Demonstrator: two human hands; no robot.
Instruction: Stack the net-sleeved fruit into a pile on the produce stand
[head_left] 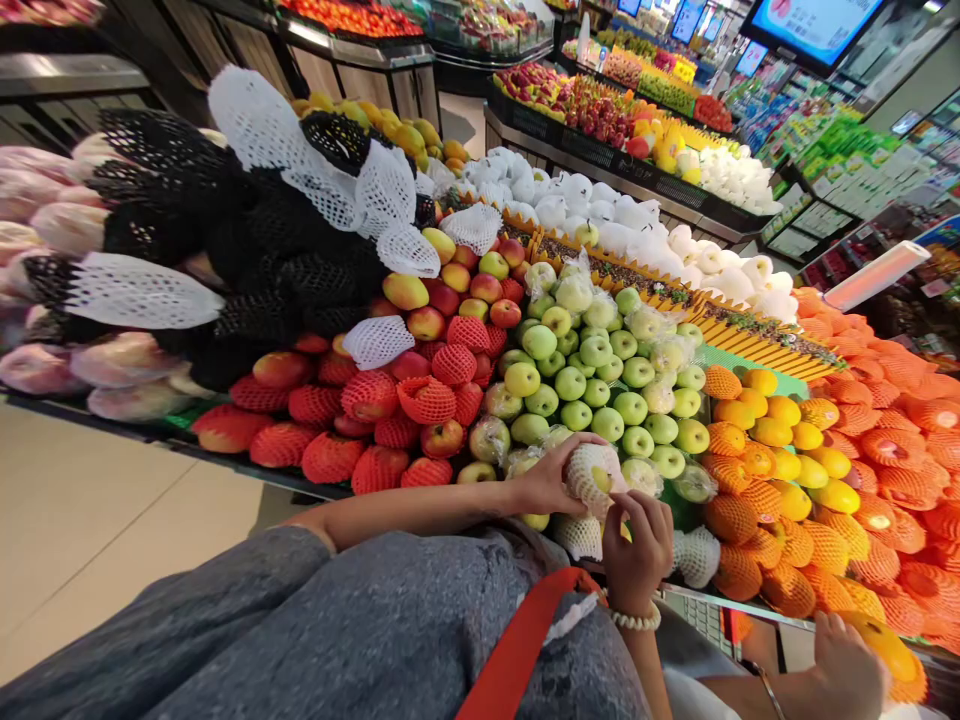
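My left hand (553, 478) is wrapped round a green apple (602, 478) that sits in a white foam net (581, 472). From the other side, my right hand (637, 540) is closed in a pinch at the net's edge. Whether its fingertips grip the net or some thin film there is too small to tell. Below them lies another white foam net (579, 538), partly behind my hands. Loose green apples (596, 350) are heaped just beyond, some wrapped in clear plastic.
Red apples (427, 400) in red nets lie to the left, oranges (772, 430) to the right. Black foam nets (300, 260) are piled at the far left. At lower right, another person's hand (847, 660) holds an orange fruit (889, 650) in a net. A yellow fence strip (637, 275) divides the display.
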